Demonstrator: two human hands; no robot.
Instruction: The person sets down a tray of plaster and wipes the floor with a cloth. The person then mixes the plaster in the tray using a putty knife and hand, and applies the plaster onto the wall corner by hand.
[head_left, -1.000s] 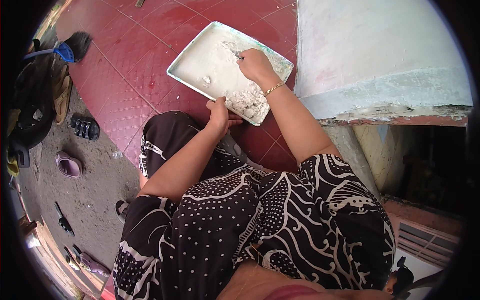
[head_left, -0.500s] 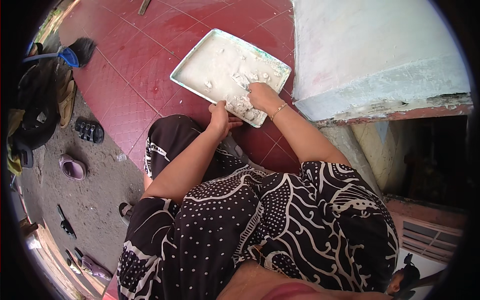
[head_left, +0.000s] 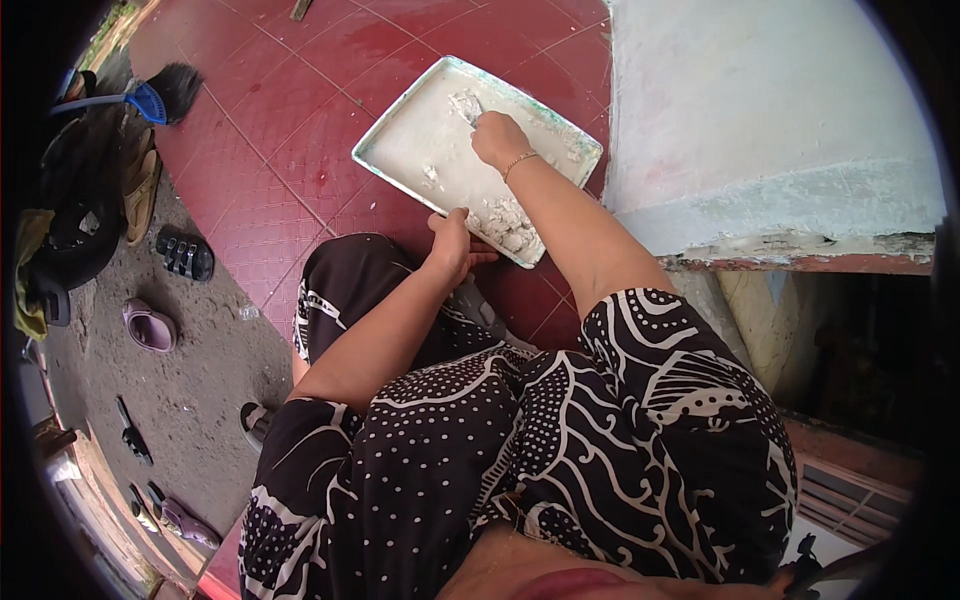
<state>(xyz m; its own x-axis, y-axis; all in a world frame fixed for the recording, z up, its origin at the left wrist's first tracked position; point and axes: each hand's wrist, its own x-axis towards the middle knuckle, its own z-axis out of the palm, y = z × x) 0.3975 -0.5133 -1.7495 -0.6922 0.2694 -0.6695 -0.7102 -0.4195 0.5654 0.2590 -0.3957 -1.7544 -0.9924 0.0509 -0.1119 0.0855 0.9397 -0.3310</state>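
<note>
My R hand [head_left: 498,140] is closed round a small scraper [head_left: 474,118] – fingers curled in tight, handle mostly hidden under them. Its blade pokes out up & left of my knuckles w/ white paste [head_left: 415,145] stuck on it, over the far part of the tray [head_left: 398,107]. Can't tell if the blade touches the bottom.

My L hand [head_left: 452,245] has the tray by its near edge: thumb up on the rim, other fingers stretched along the outside, partly under it. So it's only part-closed, w/ the edge btwn thumb & fingers.

The tray is straight ahead of me, a shallow light-coloured rectangle turned at a slant, just beyond my bent knee [head_left: 345,275], over the red tiled floor [head_left: 270,170]. Can't tell if its whole underside sits flat. Paste is spread thin across most of it; the thicker lumps [head_left: 510,228] are bunched in the near corner, R of my L hand, w/ a few small bits elsewhere.

Thin bracelet [head_left: 519,165] on my R wrist. To the R of the tray, v. near its corner, there's a whitish block [head_left: 760,100] w/ a chipped lower edge. Off to the L: a blue broom [head_left: 148,102], a black sandal [head_left: 185,255] & a purple shoe [head_left: 150,327] on the grey ground [head_left: 205,380].
</note>
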